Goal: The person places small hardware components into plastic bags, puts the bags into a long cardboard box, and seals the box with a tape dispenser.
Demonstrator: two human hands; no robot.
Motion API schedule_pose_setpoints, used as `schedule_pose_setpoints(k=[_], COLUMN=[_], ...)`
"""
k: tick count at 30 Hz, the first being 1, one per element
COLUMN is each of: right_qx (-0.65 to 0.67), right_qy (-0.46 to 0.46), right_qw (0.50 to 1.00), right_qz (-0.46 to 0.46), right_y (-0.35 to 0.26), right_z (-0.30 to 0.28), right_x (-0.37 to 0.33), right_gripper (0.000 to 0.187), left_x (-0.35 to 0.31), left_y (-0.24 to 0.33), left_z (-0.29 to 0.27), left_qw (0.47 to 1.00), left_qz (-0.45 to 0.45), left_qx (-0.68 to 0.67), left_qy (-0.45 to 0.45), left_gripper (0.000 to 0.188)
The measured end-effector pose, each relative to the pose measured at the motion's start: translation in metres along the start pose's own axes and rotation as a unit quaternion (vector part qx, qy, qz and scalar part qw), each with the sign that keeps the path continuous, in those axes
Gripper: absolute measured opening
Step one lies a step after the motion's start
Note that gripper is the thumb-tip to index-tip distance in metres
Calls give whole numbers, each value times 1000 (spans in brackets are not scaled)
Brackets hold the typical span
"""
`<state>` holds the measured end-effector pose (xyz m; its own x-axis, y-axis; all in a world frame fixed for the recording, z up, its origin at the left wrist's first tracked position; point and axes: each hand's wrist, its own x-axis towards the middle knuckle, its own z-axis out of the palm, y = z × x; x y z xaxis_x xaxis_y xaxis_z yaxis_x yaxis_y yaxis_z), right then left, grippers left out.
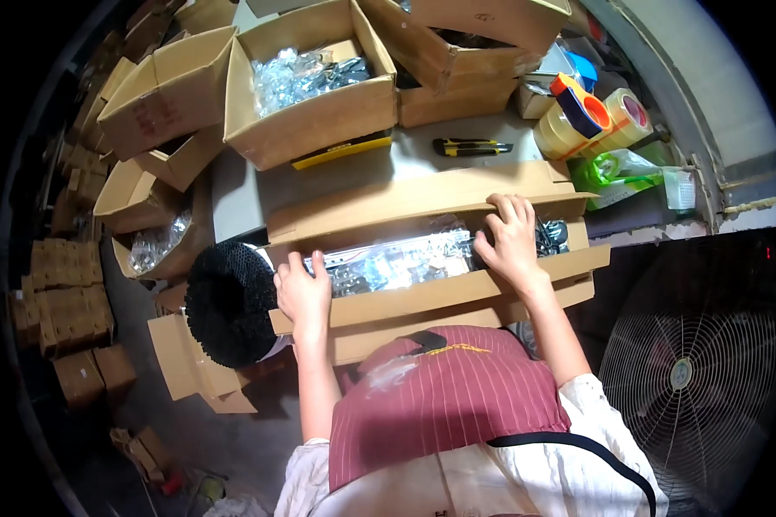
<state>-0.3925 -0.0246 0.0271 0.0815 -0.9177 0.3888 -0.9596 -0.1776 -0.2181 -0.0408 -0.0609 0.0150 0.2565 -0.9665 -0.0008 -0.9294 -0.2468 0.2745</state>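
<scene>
A long, narrow cardboard box (422, 289) lies with its flaps up in front of me. Inside are silvery metal parts in clear plastic (397, 265), and a black bundle (553, 237) sits at the right end. My left hand (302, 297) rests at the box's left end, fingers bent and apart, touching the end of the metal parts. Over the right part of the contents is my right hand (510, 241), its fingers spread toward the far wall and the thumb pointing left. Neither hand visibly grips anything, though the undersides of the fingers are hidden.
A black mesh roll (233, 302) stands left of the box. Beyond lie a yellow-black utility knife (472, 147), an open carton of bagged parts (310, 121), and tape rolls with an orange-blue dispenser (582, 108). A large fan (681, 375) stands to the right.
</scene>
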Motion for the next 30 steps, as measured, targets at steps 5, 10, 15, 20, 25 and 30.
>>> schedule_pose_setpoints(k=[5,10,15,20,25,30], right_qx=[84,133,73,69,52,61], right_qy=[-13,-116,-203,-194,-157,-148], right_qw=[994,978,961,964,966,960], right_qz=[-68,-116,-175,-171,-201,-227], right_y=[14,6,3,15,29,42], right_z=[-29,-43,-66,-58,-46,-21], right_x=[-12,-21,-38,-28,-9,-9], right_gripper=[27,81,111,116,109,104], left_x=[-13,-19,-27,-31,-35,-23], left_y=[5,42,32,37,35,31], left_z=[-25,-48,-28,-50,-16,-3], left_qw=[932,910,887,869,869,847], left_qz=[241,374,451,445,485,530], left_qx=[-100,-102,49,51,64,28], left_qy=[251,148,-88,-209,-70,32], left_gripper=[13,68,139,133,118,100])
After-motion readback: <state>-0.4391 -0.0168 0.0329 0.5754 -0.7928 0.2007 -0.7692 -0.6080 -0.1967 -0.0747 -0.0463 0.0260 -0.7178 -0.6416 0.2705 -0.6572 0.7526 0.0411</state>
